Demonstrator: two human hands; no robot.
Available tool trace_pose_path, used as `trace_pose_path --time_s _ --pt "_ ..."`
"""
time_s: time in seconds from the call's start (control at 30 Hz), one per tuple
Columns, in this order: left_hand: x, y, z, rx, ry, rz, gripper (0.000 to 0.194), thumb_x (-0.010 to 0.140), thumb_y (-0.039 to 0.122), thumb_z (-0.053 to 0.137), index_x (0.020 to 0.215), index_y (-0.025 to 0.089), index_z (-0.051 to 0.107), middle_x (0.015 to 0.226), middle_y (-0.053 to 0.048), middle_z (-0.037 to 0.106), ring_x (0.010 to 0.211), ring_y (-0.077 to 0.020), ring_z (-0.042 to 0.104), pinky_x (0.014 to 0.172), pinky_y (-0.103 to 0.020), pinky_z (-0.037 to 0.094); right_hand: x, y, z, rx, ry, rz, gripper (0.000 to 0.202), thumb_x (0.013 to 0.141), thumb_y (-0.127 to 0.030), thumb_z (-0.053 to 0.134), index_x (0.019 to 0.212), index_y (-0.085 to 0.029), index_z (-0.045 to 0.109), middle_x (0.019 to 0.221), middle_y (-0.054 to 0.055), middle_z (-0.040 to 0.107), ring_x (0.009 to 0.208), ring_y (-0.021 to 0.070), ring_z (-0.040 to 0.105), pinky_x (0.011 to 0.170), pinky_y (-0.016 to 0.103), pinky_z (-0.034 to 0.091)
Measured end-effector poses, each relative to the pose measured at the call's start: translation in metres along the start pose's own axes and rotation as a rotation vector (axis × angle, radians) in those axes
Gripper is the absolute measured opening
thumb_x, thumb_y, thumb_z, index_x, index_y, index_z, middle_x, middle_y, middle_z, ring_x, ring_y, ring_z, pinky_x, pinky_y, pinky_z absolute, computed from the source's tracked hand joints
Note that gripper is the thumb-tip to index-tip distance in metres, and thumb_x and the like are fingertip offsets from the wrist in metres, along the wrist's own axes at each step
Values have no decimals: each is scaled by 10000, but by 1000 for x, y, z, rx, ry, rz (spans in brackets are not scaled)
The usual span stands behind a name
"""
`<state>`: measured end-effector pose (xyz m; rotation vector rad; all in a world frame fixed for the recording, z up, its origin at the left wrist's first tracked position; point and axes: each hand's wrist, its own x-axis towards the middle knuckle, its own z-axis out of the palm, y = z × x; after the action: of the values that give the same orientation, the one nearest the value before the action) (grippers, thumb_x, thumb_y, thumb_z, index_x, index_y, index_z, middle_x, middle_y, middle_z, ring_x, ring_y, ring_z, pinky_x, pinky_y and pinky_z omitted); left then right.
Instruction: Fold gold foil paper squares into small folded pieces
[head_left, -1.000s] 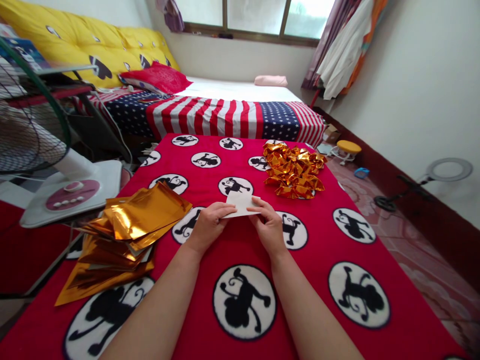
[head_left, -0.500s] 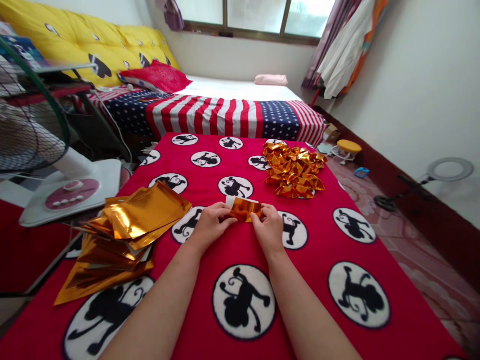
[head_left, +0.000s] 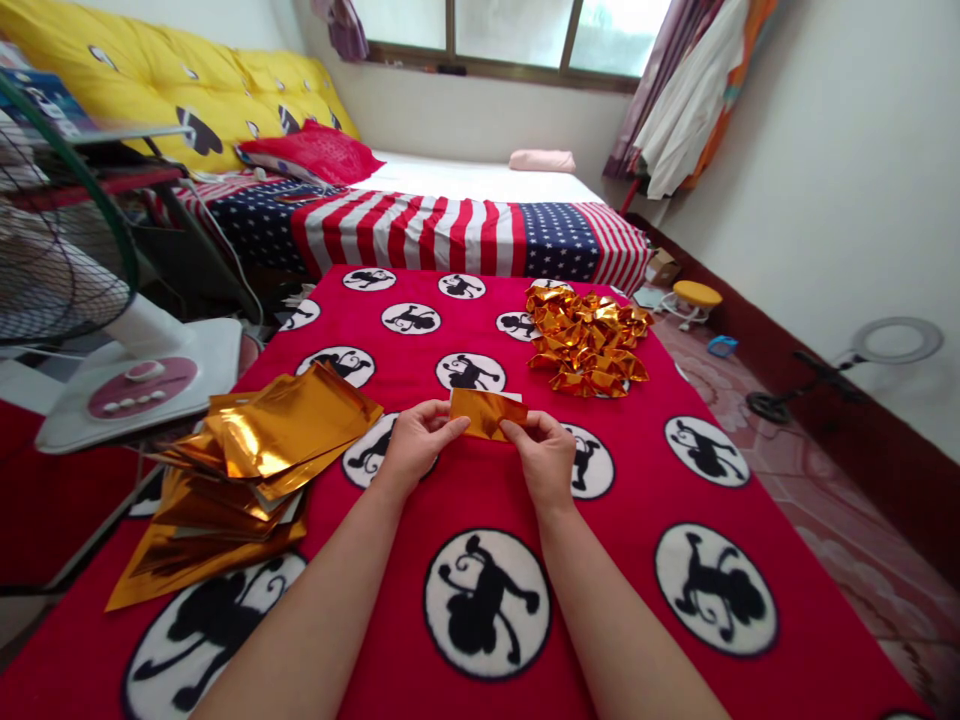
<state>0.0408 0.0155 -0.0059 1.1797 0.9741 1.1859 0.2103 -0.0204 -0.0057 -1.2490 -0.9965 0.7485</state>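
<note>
A folded sheet of gold foil paper (head_left: 489, 412) is held between my two hands over the middle of the red cloth (head_left: 600, 600). My left hand (head_left: 421, 442) pinches its left end, thumb in front and fingers behind. At the right end, my right hand (head_left: 541, 455) grips it the same way, its thumb on the lower corner. A pale strip of the paper's back shows along the top edge. Left of my hands lies a loose stack of flat gold foil sheets (head_left: 289, 430). Folded gold foil pieces (head_left: 589, 335) sit heaped at the far right of the cloth.
A white fan base (head_left: 150, 385) stands at the left beside the cloth. Beyond the far edge is a bed with a striped, starred cover (head_left: 420, 230). A yellow stool (head_left: 697, 293) and a ring light (head_left: 896, 340) are on the right side.
The foil paper between my hands has turned to show a wider, flatter gold face, and less white shows at its left. My hands have moved slightly apart.
</note>
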Motion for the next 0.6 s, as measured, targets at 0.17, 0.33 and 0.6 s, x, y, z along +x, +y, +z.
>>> trace_pose_path --time_s 0.17,0.33,0.6 --pt "0 -1 1 14 30 38 312 619 371 828 770 137 687 800 -61 747 727 -182 686 704 -277 541 0 -1 4 71 8 -6 285 668 -345 774 840 -192 606 772 24 689 688 168 647 653 291 539" --pt "-1 -1 2 26 31 73 303 634 361 818 783 135 682 809 -64 747 751 -185 694 742 -290 549 2 0 3 123 -49 40 363 744 -409 709 1010 -177 623 892 66 709 771 187 670 703 305 550" --pt "-4 7 6 -139 12 16 860 608 312 842 1359 178 444 882 -54 753 790 -203 717 745 -322 572 0 -2 1 70 -77 41 230 756 -397 704 778 -168 705 709 18 692 642 164 623 615 271 508"
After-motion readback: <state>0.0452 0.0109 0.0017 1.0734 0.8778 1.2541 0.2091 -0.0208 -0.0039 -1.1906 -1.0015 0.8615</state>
